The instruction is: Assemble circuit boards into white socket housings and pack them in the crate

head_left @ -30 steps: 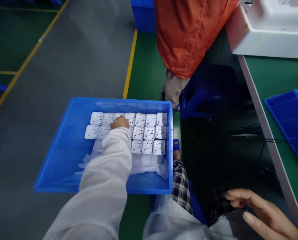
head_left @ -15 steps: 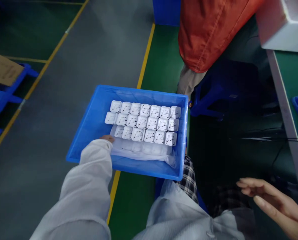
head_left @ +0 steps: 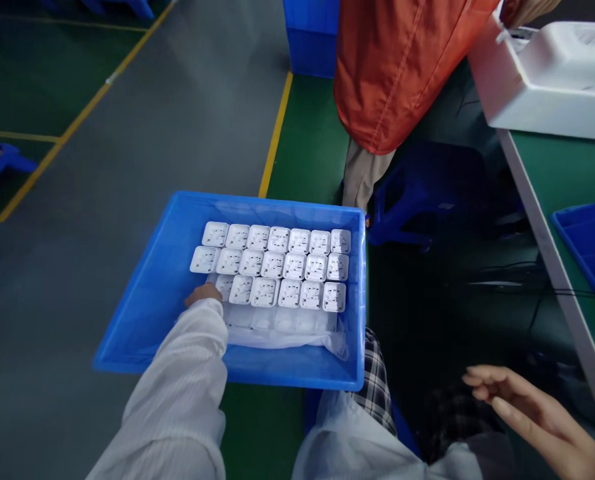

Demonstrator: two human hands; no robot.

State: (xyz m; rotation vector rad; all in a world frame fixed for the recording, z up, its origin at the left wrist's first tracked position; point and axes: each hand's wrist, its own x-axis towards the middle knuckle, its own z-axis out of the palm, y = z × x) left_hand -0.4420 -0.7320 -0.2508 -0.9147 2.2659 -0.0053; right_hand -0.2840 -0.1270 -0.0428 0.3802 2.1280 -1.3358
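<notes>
A blue plastic crate (head_left: 142, 313) stands on the floor in front of me. Inside lie rows of small white square plastic parts (head_left: 277, 267) on a clear plastic sheet (head_left: 282, 330). My left hand (head_left: 203, 294), in a white sleeve, reaches into the crate and rests at the left end of the nearest row; the sleeve hides its fingers, so what they hold is unclear. My right hand (head_left: 532, 413) hovers at the lower right beside the bench, fingers spread and holding nothing.
A person in an orange coat (head_left: 402, 67) stands just behind the crate beside a blue stool (head_left: 417, 193). A green bench (head_left: 567, 200) on the right carries a white machine (head_left: 547, 73) and a blue tray (head_left: 590, 247). Yellow lines mark the grey floor (head_left: 152, 120).
My left hand drew back from the far rows of parts to the near left corner of the stack. My right hand stayed low at the right.
</notes>
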